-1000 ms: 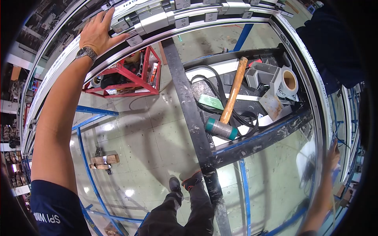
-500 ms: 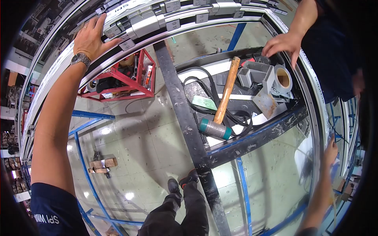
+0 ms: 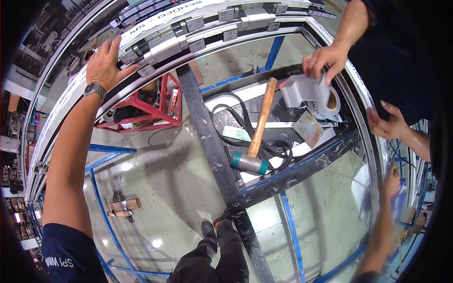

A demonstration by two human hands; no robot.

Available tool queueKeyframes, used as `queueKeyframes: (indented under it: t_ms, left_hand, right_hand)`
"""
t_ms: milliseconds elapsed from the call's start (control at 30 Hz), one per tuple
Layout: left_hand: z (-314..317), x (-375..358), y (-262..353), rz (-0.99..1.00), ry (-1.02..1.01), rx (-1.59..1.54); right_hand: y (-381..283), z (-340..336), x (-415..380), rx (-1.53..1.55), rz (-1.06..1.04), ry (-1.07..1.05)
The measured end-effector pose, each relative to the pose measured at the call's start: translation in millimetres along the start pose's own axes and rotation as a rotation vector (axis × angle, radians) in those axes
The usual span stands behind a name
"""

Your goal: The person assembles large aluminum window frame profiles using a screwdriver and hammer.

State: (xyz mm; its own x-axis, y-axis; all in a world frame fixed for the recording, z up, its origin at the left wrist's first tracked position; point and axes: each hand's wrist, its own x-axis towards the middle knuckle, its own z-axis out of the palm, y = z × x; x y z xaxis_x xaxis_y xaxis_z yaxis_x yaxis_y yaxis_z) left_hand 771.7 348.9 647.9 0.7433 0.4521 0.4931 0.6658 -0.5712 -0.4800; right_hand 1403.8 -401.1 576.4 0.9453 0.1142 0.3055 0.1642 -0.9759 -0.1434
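Observation:
My left hand (image 3: 104, 66), with a watch at the wrist, is wrapped over the white-and-black window frame (image 3: 207, 12), its thumb along the inner side beside metal hinges (image 3: 163, 45). At the far right, my right hand (image 3: 390, 180) grips the frame's outer side; its fingers show only in part. Inside the frame's outline, a mallet (image 3: 250, 162) with a wooden handle and green-ended head lies on a dark tray-like stand (image 3: 217, 155). Near it are a black rubber strip (image 3: 245, 111), a rusty metal plate (image 3: 307, 129) and a tape roll (image 3: 328, 106).
Across the frame, a co-worker's one hand (image 3: 326, 62) holds grey metal profile pieces (image 3: 302, 89) above the stand; the other hand (image 3: 389, 121) is by the frame's right side. A red tool rack (image 3: 155, 123), blue metal legs (image 3: 101, 198) and wood blocks (image 3: 125, 205) stand below.
The co-worker has picked up the grey profile pieces from the stand and brought a second hand into view. My hands stay at the frame; the view has shifted slightly.

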Motion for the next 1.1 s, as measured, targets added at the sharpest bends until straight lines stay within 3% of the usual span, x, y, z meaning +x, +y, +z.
queueKeyframes:
  t_ms: [67, 133, 233, 333, 500, 633, 800, 933, 1000, 1100]
  left_hand:
    - [-1, 1, 0, -0.005, -0.017, -0.008]
    - [-2, 1, 1, -0.007, -0.027, -0.014]
    - [-3, 1, 2, -0.003, -0.006, -0.022]
    - [-6, 2, 3, -0.013, -0.029, -0.012]
    - [-5, 2, 2, -0.007, -0.021, -0.02]
    - [-13, 3, 7, -0.064, -0.128, -0.054]
    - [-7, 2, 4, -0.032, -0.061, -0.039]
    - [-4, 2, 3, -0.001, -0.017, -0.017]
    - [-7, 3, 4, -0.031, -0.062, -0.03]
    - [-7, 2, 5, -0.037, -0.074, -0.013]
  right_hand:
    - [2, 0, -3, -0.037, -0.116, 0.026]
    - [-1, -3, -2, 0.006, -0.054, -0.032]
    - [44, 25, 24, -0.135, -0.111, -0.016]
    - [110, 64, 49, -0.362, -0.546, 0.192]
    - [87, 46, 35, -0.48, -0.792, 0.362]
    - [81, 43, 32, -0.484, -0.765, 0.332]
    - [85, 46, 33, -0.455, -0.736, 0.322]
    - [104, 56, 43, -0.394, -0.593, 0.205]
    - [76, 39, 28, -0.432, -0.601, 0.227]
    - [38, 20, 15, -0.15, -0.242, 0.044]
